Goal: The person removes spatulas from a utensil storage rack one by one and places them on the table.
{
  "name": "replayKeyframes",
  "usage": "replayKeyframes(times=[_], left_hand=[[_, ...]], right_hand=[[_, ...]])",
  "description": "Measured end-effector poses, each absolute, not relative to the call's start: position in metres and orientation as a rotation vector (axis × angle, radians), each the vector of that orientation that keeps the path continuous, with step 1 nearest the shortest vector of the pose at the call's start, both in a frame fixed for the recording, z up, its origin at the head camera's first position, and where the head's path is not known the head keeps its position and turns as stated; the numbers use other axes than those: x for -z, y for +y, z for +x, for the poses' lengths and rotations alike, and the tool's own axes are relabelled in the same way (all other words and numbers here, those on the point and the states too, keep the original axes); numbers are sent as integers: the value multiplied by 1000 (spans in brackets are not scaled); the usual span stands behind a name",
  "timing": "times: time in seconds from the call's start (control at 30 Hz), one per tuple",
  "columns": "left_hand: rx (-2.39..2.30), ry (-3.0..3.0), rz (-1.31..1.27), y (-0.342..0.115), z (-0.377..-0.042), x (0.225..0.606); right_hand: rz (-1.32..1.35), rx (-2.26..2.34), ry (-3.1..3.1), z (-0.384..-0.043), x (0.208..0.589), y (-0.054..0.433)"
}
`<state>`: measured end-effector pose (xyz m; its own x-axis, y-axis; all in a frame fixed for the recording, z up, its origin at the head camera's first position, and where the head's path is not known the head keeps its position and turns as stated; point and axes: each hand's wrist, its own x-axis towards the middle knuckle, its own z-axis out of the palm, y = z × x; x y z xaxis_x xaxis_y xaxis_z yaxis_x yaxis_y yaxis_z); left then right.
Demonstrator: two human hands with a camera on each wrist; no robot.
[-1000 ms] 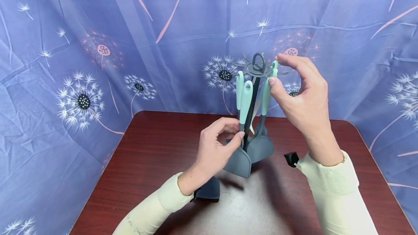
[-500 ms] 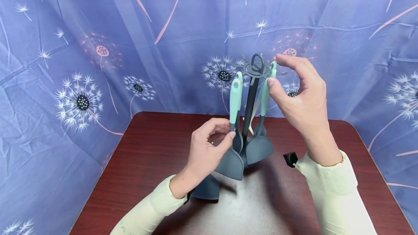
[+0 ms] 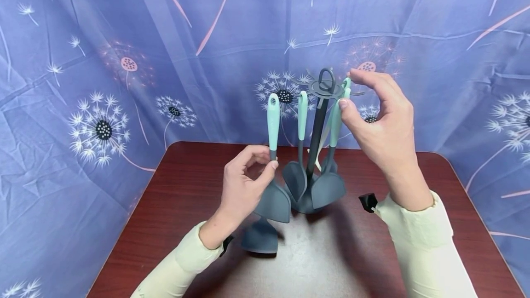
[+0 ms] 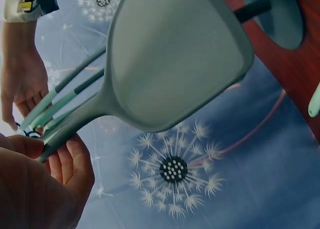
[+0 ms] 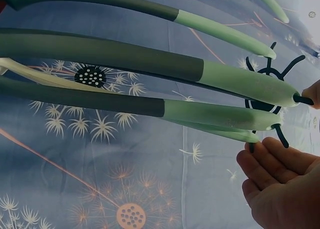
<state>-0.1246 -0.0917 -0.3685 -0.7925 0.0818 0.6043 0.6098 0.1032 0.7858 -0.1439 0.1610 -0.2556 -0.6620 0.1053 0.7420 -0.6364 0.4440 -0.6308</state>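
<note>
My left hand pinches the neck of a turner with a mint handle and wide grey blade. The turner hangs upright, apart from the rack, its handle hole free. In the left wrist view its blade fills the upper middle. Beside it stands a dark utensil rack with a ring and hooks on top. My right hand holds the rack's right side at the hooks, thumb and forefinger at the handle ends. Another turner hangs there, and a ladle-like utensil hangs on the left.
A second dark blade lies on the brown table below my left hand, its handle hidden by the arm. A cream-coloured utensil hangs behind the post. A blue dandelion-print curtain closes off the back.
My left hand has moved left with the turner, away from the rack, which uncovers the ladle-like utensil and more of the base. The right hand has stayed in place.
</note>
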Motion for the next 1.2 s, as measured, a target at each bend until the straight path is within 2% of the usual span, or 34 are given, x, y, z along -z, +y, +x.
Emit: replayKeyframes(times=[1.2], left_hand=[[1606,-2128,-411,-146,-134,382]], right_hand=[[454,-1287,-1932,-140,253,157]])
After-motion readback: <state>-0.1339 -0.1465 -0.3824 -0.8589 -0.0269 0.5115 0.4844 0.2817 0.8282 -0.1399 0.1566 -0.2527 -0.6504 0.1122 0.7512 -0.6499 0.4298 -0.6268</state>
